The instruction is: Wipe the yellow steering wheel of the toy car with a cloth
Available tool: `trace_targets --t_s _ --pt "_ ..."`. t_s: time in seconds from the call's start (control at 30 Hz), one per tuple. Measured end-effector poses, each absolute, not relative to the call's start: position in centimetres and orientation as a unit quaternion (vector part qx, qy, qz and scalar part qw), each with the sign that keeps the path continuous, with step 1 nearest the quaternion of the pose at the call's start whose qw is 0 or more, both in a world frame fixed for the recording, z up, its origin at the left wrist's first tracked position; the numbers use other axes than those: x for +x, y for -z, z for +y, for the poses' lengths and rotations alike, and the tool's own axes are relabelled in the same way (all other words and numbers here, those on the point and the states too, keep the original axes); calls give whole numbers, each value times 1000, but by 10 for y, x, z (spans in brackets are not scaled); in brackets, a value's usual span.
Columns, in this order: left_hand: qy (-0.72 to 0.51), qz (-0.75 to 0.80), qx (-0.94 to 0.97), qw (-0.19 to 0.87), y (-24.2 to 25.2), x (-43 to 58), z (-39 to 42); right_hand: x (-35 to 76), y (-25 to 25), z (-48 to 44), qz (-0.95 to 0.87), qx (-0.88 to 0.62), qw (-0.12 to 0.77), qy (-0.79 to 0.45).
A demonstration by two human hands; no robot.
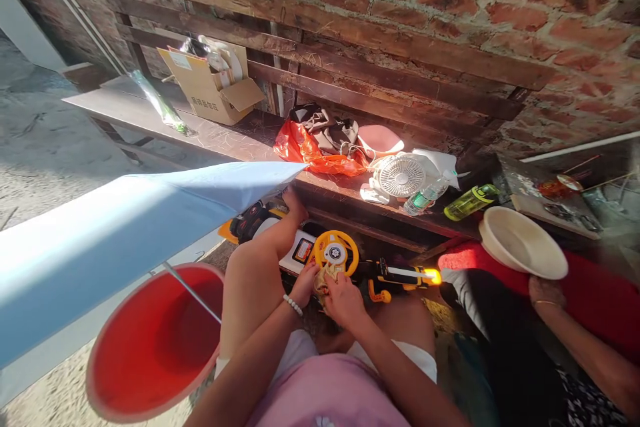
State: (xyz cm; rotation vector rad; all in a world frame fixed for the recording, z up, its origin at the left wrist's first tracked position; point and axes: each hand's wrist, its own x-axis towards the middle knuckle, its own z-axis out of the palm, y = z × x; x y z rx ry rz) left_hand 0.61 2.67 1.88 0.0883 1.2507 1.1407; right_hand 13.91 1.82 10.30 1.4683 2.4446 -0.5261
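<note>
Brick wall (pixel 480 13); left hand (pixel 304 285), right hand (pixel 344 299) hold tan wad (pixel 321 281) by yellow wheel (pixel 335 253).

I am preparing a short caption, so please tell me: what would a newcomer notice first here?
Probably the large red tub at lower left, beside the bright, pale blue sheet. Then the yellow steering wheel near the middle, where the right hand holds a crumpled tan cloth at its near rim, the left hand close beside.

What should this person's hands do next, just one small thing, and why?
Perhaps slide the crumpled tan cloth along the yellow steering wheel: the left hand and right hand both hold it at the wheel's near edge.
</note>
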Motion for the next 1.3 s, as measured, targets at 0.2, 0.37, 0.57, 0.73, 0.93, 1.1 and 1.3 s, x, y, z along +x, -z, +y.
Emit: trace_targets --t_s 0.2,0.37,0.57,0.73,0.93,1.1,1.3 --pt "-476 520 -11 709 -20 2 24 159 -104 69 813 559 -9 161" --pt "-471 522 -14 711 -20 1 25 148 -107 136 755 646 37 112" --pt "-483 512 -34 710 -23 6 29 107 -105 148 781 612 96 76" --pt "-480 514 -36 710 -22 5 30 107 -111 136 855 502 120 60" --pt "-478 504 -43 718 -21 1 26 100 -119 103 903 401 136 73" --pt "-483 492 -37 723 -21 1 24 117 -113 75 895 405 160 100" --pt "-464 510 17 724 -24 3 23 172 -113 62 885 414 169 133"
